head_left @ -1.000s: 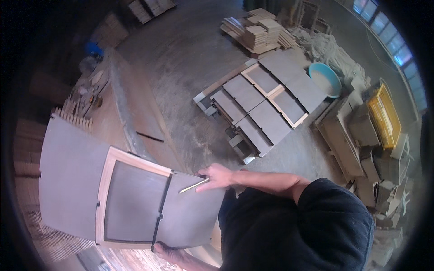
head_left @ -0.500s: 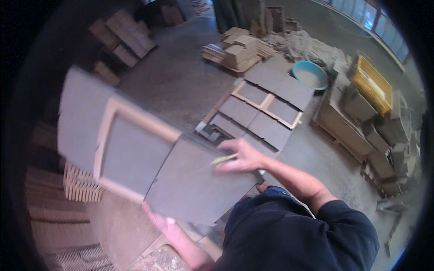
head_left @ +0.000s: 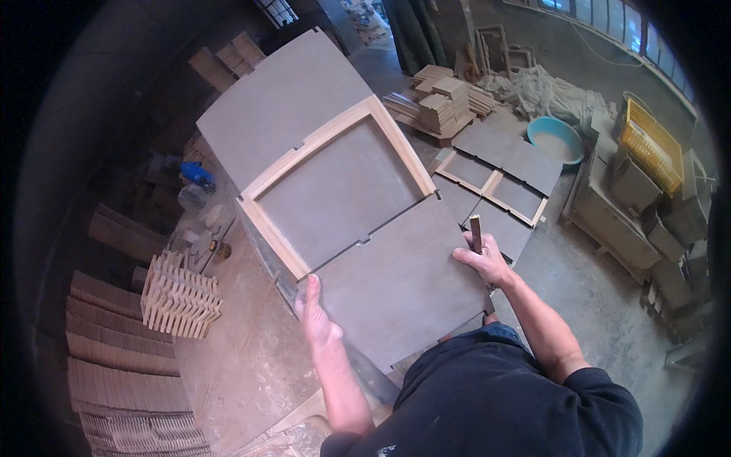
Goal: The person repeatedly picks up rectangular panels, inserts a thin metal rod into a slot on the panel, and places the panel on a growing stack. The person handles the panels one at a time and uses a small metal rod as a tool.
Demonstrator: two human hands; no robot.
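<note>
A long grey panel [head_left: 396, 282] with a pale wooden frame [head_left: 274, 171] around its recessed middle section slants across the view in front of me. My left hand [head_left: 316, 316] grips its left edge, thumb on top and fingers hidden underneath. At the opposite edge, my right hand [head_left: 486, 263] grips the panel and also keeps a short flat stick [head_left: 476, 232] upright between thumb and fingers; the stick's exact kind is unclear. Beyond the right hand lies a stack of similar grey panels [head_left: 510, 156], with framed openings on its top one.
Slatted wooden pieces [head_left: 183, 297] stand at the left beside rows of stacked boards [head_left: 126, 365]. At the far side are a pile of wood blocks [head_left: 445, 107] and a blue basin [head_left: 556, 139]. A yellow crate [head_left: 651, 145] sits on grey boxes at the right.
The panel has swung clockwise, its far end moving right and away from me. Both hands moved right with it, and the stick in my right hand now points up.
</note>
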